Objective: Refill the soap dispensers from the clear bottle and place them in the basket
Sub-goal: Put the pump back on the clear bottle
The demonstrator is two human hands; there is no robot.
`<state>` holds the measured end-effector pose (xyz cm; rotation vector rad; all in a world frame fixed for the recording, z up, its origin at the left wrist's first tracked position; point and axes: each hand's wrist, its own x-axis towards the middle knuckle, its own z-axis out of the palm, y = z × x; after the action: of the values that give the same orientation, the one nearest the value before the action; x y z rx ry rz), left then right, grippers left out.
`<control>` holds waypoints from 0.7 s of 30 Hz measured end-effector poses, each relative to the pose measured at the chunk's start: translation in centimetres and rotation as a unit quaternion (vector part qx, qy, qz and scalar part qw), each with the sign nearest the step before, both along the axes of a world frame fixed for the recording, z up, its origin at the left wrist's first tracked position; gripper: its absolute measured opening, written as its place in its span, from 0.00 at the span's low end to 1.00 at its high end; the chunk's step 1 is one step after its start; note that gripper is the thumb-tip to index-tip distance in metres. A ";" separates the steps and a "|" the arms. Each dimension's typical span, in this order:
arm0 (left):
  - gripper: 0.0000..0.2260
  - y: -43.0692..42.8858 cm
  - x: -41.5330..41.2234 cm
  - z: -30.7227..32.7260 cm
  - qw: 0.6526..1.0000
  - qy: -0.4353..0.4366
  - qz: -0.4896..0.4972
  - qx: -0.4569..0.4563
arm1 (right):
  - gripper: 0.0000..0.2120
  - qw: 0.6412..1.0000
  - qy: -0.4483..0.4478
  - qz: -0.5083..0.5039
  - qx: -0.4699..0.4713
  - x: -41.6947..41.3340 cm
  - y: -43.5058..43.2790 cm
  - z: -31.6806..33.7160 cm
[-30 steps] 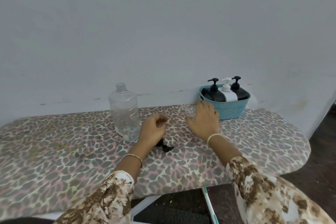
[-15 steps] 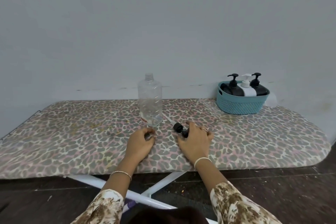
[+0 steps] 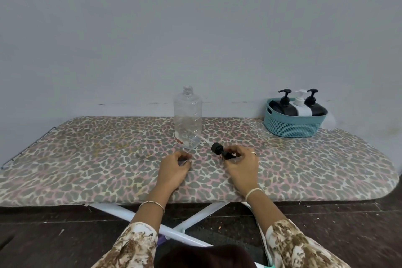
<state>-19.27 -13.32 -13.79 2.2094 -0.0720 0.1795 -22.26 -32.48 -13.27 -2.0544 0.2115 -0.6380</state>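
Head view. Field notes from my remote station.

Table (image 3: 87,159): an ironing board under a leopard-print cover, set against a plain grey wall, white crossed legs showing below its near edge.

Clear bottle (image 3: 188,119): stands upright near the table's middle, uncapped. It looks almost empty, with only a trace at the bottom.

Basket (image 3: 293,126): teal, at the far right end of the table, well apart from the bottle. Inside it stand three dispensers in a row, pumps on: a black dispenser (image 3: 285,106) on the left, a white dispenser (image 3: 301,107) in the middle and a second black dispenser (image 3: 315,107) on the right.

Right grip (image 3: 241,167): fingers pinch a loose black pump head (image 3: 219,150) by its nozzle end, just in front of the bottle. The pump's collar points toward the bottle. Its thin clear tube (image 3: 205,140) runs on to the bottle's base.

Left grip (image 3: 174,169): rests on the table beside the right one, fingers curled inward. I cannot tell whether anything is pinched inside.

Both wrists carry a thin bracelet. Sleeves are brown-and-cream print.
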 end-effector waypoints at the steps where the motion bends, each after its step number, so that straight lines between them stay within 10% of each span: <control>1: 0.09 0.1 0.0 0.0 1.000 0.000 -0.001 -0.003 | 0.12 1.000 -0.003 0.005 0.010 0.1 0.1 0.1; 21: 0.06 0.0 0.4 0.1 0.994 0.052 0.011 -0.099 | 0.06 0.966 -0.191 0.025 0.175 3.6 0.2 10.9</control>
<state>-18.84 -13.32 -13.65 2.0175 0.0265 0.0799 -18.66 -32.24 -2.34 -1.5597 0.0419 -0.8824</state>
